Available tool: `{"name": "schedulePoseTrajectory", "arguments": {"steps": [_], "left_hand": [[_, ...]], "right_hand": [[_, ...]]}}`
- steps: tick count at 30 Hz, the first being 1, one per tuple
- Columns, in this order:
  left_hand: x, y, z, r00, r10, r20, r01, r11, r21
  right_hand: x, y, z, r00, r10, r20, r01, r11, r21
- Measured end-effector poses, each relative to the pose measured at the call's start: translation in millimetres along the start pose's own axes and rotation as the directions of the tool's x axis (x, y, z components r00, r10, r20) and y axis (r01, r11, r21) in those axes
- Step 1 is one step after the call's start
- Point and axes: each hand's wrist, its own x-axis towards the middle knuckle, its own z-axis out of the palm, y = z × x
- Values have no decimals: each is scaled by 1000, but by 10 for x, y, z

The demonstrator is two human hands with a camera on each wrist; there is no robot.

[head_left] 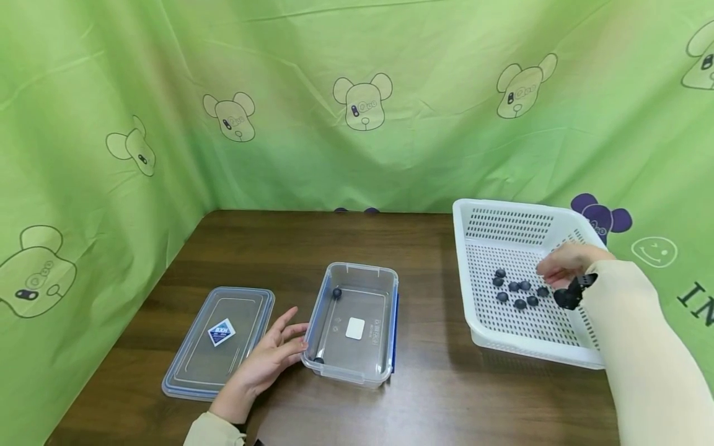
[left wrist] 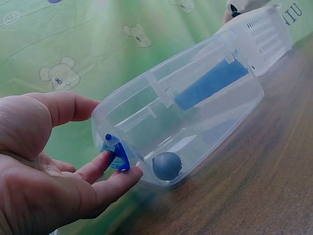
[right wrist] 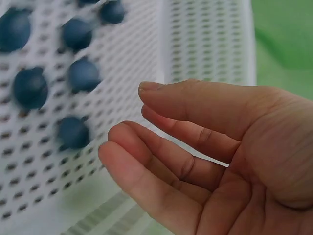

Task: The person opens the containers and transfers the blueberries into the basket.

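A clear plastic food container with blue clips stands lidless on the table. Two blueberries lie inside, one at the far left and another at the near left corner. My left hand rests against the container's left side, its fingertips touching the outer wall and a blue clip. Over the white basket at the right, my right hand hovers with loosely bent fingers and nothing between them. Several blueberries lie on the perforated basket floor, just beyond those fingertips.
The container's clear lid, with a blue edge and a blue-white label, lies flat left of the container. A brown wooden table carries everything. Green printed cloth hangs behind and along both sides.
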Motion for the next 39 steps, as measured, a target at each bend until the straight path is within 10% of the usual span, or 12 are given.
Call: {"name": "schedulePoseTrajectory", "arguments": {"steps": [14,28,39], "left_hand": [[6,6,5,1000,6,12,-6,1000,10],[2,-20,1,1000,5,15,-5,1000,10],[-6,-17,-3,1000,14,9,-14,1000,7]], "right_hand": [[-60,-837,294,956,-292,14,292,956,-26],[78,-1663,1448,879,-442,178,467,874,-134],[301,-1929,2267,870,-386,306,444,883,-148]]}}
